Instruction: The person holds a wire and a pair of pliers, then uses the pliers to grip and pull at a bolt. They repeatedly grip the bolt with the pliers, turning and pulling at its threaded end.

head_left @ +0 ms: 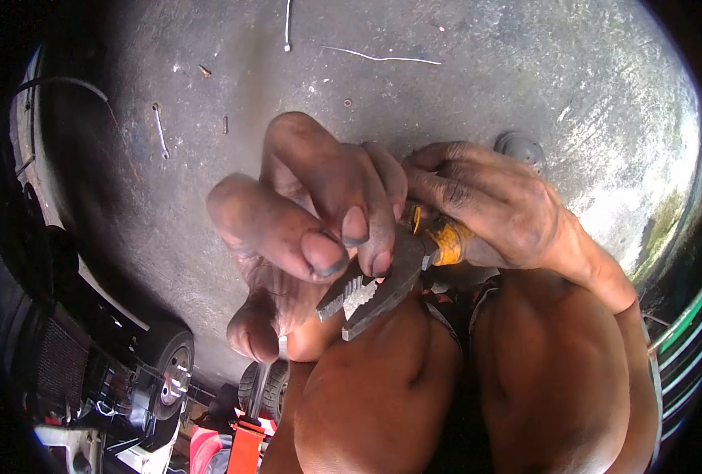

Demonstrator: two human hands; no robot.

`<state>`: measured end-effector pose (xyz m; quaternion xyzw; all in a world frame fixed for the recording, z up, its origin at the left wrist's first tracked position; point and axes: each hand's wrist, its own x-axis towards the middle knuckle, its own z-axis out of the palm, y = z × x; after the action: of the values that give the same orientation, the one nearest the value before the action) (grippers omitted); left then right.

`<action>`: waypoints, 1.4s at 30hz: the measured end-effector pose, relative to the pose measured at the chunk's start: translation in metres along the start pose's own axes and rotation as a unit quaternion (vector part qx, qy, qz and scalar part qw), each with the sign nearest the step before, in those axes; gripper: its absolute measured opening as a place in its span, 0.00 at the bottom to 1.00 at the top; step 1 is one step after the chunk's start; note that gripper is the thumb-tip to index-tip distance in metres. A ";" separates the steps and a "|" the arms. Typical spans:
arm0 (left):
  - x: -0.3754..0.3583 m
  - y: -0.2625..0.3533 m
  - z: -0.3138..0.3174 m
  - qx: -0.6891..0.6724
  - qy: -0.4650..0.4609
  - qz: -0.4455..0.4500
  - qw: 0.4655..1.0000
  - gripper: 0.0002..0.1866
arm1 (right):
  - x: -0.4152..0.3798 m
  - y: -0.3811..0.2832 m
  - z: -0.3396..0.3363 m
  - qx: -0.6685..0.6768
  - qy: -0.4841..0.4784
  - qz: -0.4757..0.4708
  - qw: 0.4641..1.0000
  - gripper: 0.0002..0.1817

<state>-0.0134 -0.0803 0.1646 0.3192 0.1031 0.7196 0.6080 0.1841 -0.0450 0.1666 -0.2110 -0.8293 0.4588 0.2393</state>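
Note:
A pair of combination pliers with dark, worn jaws and yellow handle grips points down and left over my knees. My right hand is wrapped round the yellow handles. The jaws stand apart, and their serrated inner faces show bright metal. My left hand hangs over the jaws with fingers bent and blackened at the tips. One fingertip is right at the jaws; the left thumb is apart from the fingers, lower down. Part of the handles is hidden behind my right hand.
On the concrete floor lie a wrench, another metal tool, a thin wire and small bits. A dark round cap sits beyond my right hand. At lower left are a wheel hub and an orange-red jack.

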 end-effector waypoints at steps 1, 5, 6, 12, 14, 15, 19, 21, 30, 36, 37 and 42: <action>0.001 0.010 0.015 0.011 0.049 -0.038 0.998 0.27 | 0.000 0.000 0.001 0.004 -0.002 0.003 1.000 0.33; 0.001 -0.010 -0.008 -0.010 -0.051 0.032 0.998 0.26 | 0.000 0.002 0.003 0.020 0.008 -0.012 1.000 0.33; 0.001 -0.010 -0.010 -0.006 -0.067 0.030 0.997 0.25 | 0.000 0.002 0.003 0.017 0.006 -0.011 1.000 0.33; -0.004 0.015 0.006 0.062 0.021 -0.077 0.995 0.22 | 0.003 0.001 -0.002 0.034 -0.016 0.007 0.999 0.31; -0.004 0.012 0.006 0.059 0.027 -0.066 0.996 0.22 | 0.004 0.002 -0.002 0.046 -0.017 0.012 0.999 0.31; -0.004 0.012 0.006 0.059 0.030 -0.063 0.996 0.22 | 0.004 0.002 -0.001 0.048 -0.016 0.012 0.999 0.31; -0.003 0.012 0.011 0.058 0.036 -0.072 0.995 0.22 | 0.003 0.003 0.003 0.046 -0.007 0.015 0.999 0.30; -0.002 0.013 0.011 0.057 0.036 -0.076 0.995 0.21 | 0.003 0.004 0.005 0.039 -0.002 0.009 0.999 0.30; 0.002 -0.013 0.009 0.006 0.004 0.069 0.998 0.22 | 0.004 0.007 0.004 0.046 -0.022 0.002 0.999 0.29; 0.009 -0.033 0.001 -0.035 -0.028 0.160 0.986 0.23 | 0.002 0.009 0.007 0.050 -0.014 -0.011 0.999 0.29; 0.007 -0.027 0.005 -0.021 -0.013 0.132 0.991 0.23 | 0.002 0.009 0.007 0.044 -0.015 -0.013 0.999 0.30; -0.001 0.000 0.014 0.032 0.036 0.015 0.999 0.21 | 0.003 0.011 0.007 0.047 -0.017 -0.012 0.999 0.30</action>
<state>-0.0051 -0.0846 0.1748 0.3140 0.1432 0.7362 0.5822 0.1790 -0.0423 0.1552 -0.1814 -0.8133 0.4980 0.2401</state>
